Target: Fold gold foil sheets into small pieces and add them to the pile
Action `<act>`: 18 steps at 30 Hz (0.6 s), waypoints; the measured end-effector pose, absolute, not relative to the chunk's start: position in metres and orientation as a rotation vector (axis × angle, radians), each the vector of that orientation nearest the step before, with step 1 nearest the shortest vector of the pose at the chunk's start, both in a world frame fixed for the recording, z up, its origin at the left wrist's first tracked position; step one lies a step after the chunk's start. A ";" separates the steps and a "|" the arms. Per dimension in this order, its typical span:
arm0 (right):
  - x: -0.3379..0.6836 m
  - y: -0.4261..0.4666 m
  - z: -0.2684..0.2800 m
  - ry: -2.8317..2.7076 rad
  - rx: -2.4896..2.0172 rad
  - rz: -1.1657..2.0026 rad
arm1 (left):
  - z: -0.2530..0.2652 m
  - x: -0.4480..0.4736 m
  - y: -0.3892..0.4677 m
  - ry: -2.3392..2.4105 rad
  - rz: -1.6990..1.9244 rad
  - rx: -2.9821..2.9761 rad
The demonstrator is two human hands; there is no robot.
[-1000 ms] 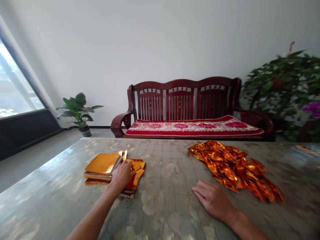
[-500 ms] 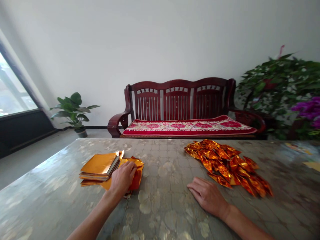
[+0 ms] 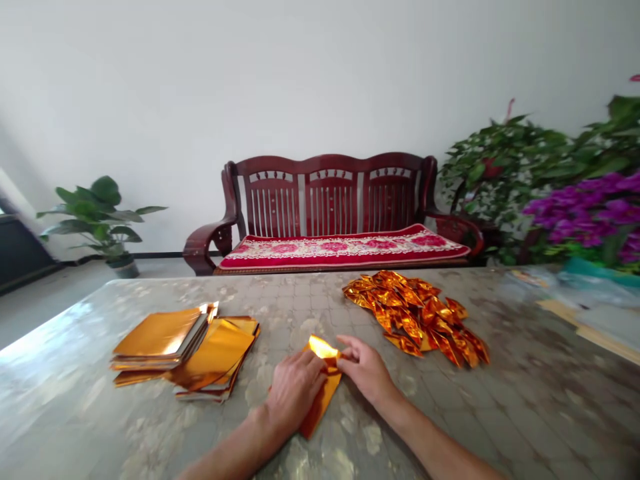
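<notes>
A sheet of gold foil paper (image 3: 323,399) lies on the table in front of me, its far edge lifted and shining. My left hand (image 3: 296,385) rests over its left side, fingers closed on it near the top. On the far right corner, my right hand (image 3: 366,368) pinches the paper between thumb and fingers. To the left sit stacks of flat gold foil sheets (image 3: 163,333), some fanned loosely. Beyond my right hand spreads a heap of folded gold foil pieces (image 3: 415,310) with pointed ends.
The table (image 3: 90,427) has a patterned, glossy cover. Plastic bags and pale papers (image 3: 595,313) lie at its right end. Behind it stands a dark red wooden bench (image 3: 330,193) with a red floral cushion, between a potted plant (image 3: 100,220) and purple flowers (image 3: 595,207).
My left hand has come from the stacks at left to the middle, bringing a foil sheet. My right hand has moved to the sheet and taken its corner. The view has turned right.
</notes>
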State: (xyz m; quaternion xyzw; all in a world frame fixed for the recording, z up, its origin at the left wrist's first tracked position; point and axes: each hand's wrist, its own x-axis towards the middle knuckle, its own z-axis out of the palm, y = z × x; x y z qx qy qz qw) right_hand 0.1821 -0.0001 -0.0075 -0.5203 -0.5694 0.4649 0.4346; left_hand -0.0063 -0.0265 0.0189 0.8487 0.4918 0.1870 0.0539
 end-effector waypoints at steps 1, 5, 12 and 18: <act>0.182 0.000 -0.009 -1.401 -1.286 1.124 | 0.018 -0.008 -0.025 1.507 0.638 2.501; 0.184 -0.003 -0.005 -1.467 -1.247 0.987 | 0.020 -0.018 -0.014 1.720 0.988 2.075; 0.189 -0.016 0.020 -1.667 -0.981 0.331 | 0.026 -0.023 0.005 1.381 1.173 1.807; 0.204 -0.031 0.029 -2.025 -0.902 -0.074 | 0.028 -0.024 -0.001 1.210 1.267 2.103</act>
